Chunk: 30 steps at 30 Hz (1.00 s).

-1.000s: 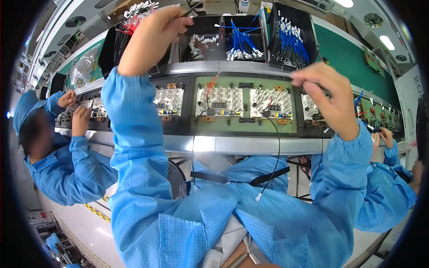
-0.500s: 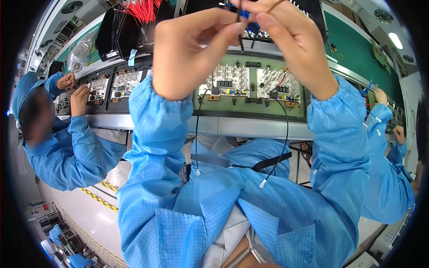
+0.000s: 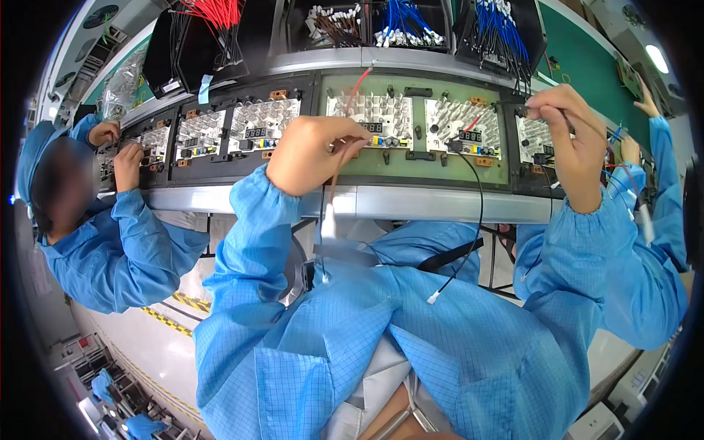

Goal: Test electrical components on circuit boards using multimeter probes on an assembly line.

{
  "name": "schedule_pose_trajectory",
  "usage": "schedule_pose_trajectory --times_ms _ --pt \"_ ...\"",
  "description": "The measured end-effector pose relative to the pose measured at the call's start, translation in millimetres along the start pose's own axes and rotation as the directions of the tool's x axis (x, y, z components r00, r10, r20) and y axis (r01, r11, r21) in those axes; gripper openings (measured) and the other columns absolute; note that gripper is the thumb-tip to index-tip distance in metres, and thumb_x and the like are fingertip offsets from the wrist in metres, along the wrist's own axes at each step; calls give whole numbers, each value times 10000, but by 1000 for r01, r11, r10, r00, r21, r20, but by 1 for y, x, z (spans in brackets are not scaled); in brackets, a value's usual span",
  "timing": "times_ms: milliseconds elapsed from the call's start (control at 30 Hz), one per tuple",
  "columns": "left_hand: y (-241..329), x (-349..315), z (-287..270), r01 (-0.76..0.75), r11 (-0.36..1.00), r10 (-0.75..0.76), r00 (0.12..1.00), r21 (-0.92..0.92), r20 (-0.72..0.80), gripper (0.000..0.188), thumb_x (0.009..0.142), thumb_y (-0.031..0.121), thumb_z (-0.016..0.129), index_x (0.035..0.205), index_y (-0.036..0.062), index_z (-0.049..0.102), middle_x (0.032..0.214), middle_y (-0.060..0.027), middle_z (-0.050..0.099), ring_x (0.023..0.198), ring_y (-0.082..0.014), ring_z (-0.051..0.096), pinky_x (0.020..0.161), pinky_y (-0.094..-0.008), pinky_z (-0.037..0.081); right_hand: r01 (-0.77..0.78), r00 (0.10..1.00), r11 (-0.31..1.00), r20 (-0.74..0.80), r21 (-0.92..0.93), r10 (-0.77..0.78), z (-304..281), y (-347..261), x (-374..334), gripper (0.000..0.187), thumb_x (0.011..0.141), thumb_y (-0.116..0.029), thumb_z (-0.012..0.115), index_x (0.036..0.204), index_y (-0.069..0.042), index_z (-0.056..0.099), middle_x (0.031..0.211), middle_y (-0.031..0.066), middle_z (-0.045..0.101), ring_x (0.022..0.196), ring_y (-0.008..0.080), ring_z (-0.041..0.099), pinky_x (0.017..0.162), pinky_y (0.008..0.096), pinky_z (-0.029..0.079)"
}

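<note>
My left hand (image 3: 314, 152) is pinched on a brown wire (image 3: 335, 176) in front of the left circuit board (image 3: 396, 117). The wire's blurred white connector (image 3: 328, 220) hangs below the hand. Raised at the right, my right hand (image 3: 572, 136) pinches a thin dark wire (image 3: 544, 109) whose end points left. Under it lies another circuit board, partly covered. Between my hands, the right circuit board (image 3: 462, 125) sits in the green fixture (image 3: 352, 172), with a short red wire (image 3: 473, 123) and a hanging black wire (image 3: 480, 194). A red wire (image 3: 357, 89) stands up from the left board.
Bins of brown wires (image 3: 334, 26), blue wires (image 3: 411, 26) and red wires (image 3: 213, 18) stand behind the boards. A metal rail (image 3: 411, 204) runs along the near edge. One co-worker (image 3: 132, 242) works at the left, and other sleeved arms (image 3: 660, 158) reach in at the right.
My hands, close together above the boards, have moved apart and down: the left toward the left board, the right out to the right. A brown wire now hangs from the left hand.
</note>
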<state>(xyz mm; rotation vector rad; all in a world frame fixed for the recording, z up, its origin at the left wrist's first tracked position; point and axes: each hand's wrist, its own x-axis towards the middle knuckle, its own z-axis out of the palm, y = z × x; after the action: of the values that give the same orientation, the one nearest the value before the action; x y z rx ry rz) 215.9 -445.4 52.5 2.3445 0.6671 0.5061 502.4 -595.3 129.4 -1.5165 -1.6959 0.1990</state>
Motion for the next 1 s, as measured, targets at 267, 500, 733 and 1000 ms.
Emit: schedule_pose_trajectory --times_ms 267,500,733,1000 --pt "-19 12 7 -58 995 52 996 87 66 140 739 51 688 870 78 730 737 -123 689 692 -271 686 625 -341 546 61 998 991 33 -122 -57 2 4 -14 119 906 -53 531 892 36 609 839 109 609 753 176 580 701 275 449" --pt "-25 13 12 8 998 -13 996 61 83 138 740 63 689 870 79 731 747 -128 690 698 -273 688 633 -349 548 68 997 987 41 -146 -63 5 12 -19 112 889 -42 535 881 35 614 834 117 611 748 184 588 690 285 457" --pt "-27 13 12 30 998 -36 992 52 120 104 811 10 666 911 -1 694 766 -125 701 752 -206 715 677 -275 561 36 998 992 58 -118 -29 10 15 -21 104 869 -43 564 886 34 632 820 118 623 744 220 598 686 296 460" --pt "-26 12 13 -14 998 8 996 64 91 119 783 18 690 901 13 704 767 -119 698 736 -204 711 650 -295 567 -1 994 992 109 -123 15 15 24 -24 98 867 -16 556 893 36 635 822 108 624 747 201 599 681 283 453"
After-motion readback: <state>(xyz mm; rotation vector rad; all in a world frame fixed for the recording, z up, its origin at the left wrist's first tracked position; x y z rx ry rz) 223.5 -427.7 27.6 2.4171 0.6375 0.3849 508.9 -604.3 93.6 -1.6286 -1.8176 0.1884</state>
